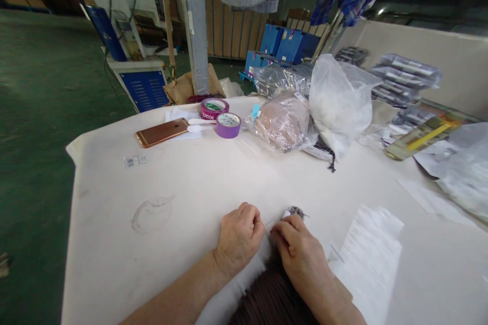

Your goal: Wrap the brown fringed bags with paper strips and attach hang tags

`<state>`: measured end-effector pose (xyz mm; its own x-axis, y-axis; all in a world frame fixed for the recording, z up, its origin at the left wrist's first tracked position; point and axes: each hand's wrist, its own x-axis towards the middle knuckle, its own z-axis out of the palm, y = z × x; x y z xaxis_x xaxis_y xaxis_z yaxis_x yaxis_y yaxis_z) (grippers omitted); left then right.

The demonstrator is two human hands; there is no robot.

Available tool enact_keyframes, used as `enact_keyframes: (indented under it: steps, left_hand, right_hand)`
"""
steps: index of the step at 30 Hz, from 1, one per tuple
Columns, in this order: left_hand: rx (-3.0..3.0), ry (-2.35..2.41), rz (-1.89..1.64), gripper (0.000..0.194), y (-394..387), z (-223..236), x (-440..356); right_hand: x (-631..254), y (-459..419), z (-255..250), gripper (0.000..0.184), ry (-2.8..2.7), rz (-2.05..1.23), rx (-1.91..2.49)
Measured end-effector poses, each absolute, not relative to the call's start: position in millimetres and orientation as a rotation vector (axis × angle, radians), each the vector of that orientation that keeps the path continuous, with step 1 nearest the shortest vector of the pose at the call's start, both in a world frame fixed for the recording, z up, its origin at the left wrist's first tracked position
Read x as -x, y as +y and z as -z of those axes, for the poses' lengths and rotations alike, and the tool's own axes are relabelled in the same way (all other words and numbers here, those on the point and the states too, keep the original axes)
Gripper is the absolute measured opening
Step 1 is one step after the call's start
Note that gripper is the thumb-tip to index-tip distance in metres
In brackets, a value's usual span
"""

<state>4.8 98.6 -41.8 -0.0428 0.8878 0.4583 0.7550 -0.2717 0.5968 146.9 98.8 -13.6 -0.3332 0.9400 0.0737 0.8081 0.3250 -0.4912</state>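
My left hand (239, 237) and my right hand (301, 251) rest close together near the front edge of the white-covered table (125, 259). Both are curled in a pinch. Between them lies a small grey-and-white item (293, 212), which the right fingers grip; what it is I cannot make out. A thin pale strand seems to run from the left fingers toward it. A dark brown ribbed knit piece (272, 294) lies under my wrists.
Two purple tape rolls (221, 117), a rose-gold phone (162, 132) and a small label (135, 161) sit at the far left. Plastic bags (339, 101) and packaged goods (404, 78) crowd the far right. A white paper stack (368, 259) lies beside my right hand.
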Motion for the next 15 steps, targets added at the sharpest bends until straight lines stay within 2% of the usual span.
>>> enact_keyframes:
  steps: [3, 6, 10, 15]
  left_hand:
    - [-1.902, 1.73, -1.264, 0.013, 101, 41, -5]
    - [-1.469, 1.545, -1.189, 0.007, 104, 39, -6]
    - [-0.836, 1.134, -0.991, 0.023, 106, 33, -11]
    - [-0.793, 1.057, -0.98, 0.023, 103, 31, -17]
  right_hand:
    - [-146, 106, 12, 0.022, -2.175, -0.667, 1.597]
    - [-149, 111, 11, 0.02, -2.012, -0.884, 1.605]
    - [-154, 113, 9, 0.021, -1.835, -1.061, 1.625]
    - [-156, 110, 8, 0.021, -1.779, -1.128, 1.613]
